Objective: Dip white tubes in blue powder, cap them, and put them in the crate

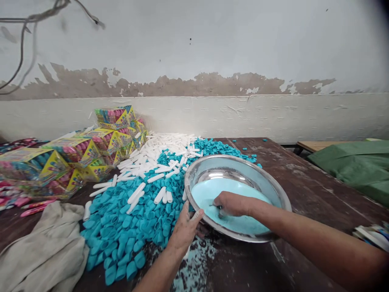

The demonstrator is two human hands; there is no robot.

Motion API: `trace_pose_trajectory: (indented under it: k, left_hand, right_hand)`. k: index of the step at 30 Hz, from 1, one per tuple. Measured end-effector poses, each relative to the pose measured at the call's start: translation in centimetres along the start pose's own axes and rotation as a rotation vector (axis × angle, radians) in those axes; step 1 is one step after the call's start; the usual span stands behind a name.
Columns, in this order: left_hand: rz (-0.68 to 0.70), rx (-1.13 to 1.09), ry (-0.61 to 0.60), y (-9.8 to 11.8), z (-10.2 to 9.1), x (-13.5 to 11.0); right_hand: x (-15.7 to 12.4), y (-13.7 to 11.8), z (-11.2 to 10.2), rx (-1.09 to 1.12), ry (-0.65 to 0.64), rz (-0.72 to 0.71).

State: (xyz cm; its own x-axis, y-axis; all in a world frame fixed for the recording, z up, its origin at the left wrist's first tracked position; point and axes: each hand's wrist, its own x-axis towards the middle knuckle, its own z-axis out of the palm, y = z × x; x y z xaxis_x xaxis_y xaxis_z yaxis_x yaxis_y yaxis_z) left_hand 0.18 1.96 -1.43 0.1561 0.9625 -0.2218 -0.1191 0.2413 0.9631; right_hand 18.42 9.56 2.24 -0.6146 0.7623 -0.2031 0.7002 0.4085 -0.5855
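A steel bowl (273,190) tilts toward me on a dark wooden table; pale blue powder (209,192) fills its lower part. My left hand (185,229) grips the bowl's near left rim, thumb over the edge. My right hand (232,204) reaches inside the bowl, fingers curled down into the powder around something thin I cannot make out. To the left of the bowl lies a heap of blue plastic caps (127,231) with white plastic tubes (158,162) scattered over and behind it.
Colourful packaged boxes (75,152) are stacked at the left, with pink sticks (33,207) beside them. A grey cloth (45,247) lies at the near left. Green tarpaulin (358,166) sits at the right. Blue powder is spilled on the table (304,194) under the bowl. A peeling wall stands behind.
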Motion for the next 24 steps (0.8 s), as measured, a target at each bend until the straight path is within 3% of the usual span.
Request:
trace_pose_trajectory:
  k: [3,6,8,10,12,15,17,21,24]
  left_hand:
    - [0.119,0.243,0.217,0.7,-0.1,-0.9]
    - [0.370,0.544,0.372,2.2,0.2,-1.9]
    - [0.515,0.701,0.292,3.3,1.1,-1.9]
    - [0.594,0.841,0.132,4.2,2.6,-1.1]
    - [0.563,0.985,-0.007,4.8,4.4,0.6]
    - [0.454,1.129,-0.114,5.1,6.8,3.2]
    - [0.438,1.167,-0.132,5.3,7.7,4.4]
    - [0.496,1.252,-0.076,5.5,8.1,4.9]
    - [0.519,1.328,-0.068,5.4,7.9,4.9]
  right_hand:
    - [-0.8,0.5,-1.6,0.069,-0.011,0.023]
    - [-2.2,0.9,-2.3,0.166,0.033,0.043]
    - [-3.2,1.0,-2.3,0.224,0.074,0.049]
    - [-4.0,0.8,-2.4,0.267,0.116,0.049]
    - [-4.6,0.6,-2.6,0.296,0.155,0.043]
    - [-5.2,0.8,-2.9,0.306,0.220,0.035]
    - [-5.5,1.3,-3.0,0.300,0.261,0.042]
    - [-6.1,2.4,-2.4,0.096,0.494,0.014]
    - [-6.3,2.4,-1.8,-0.130,0.448,-0.046]
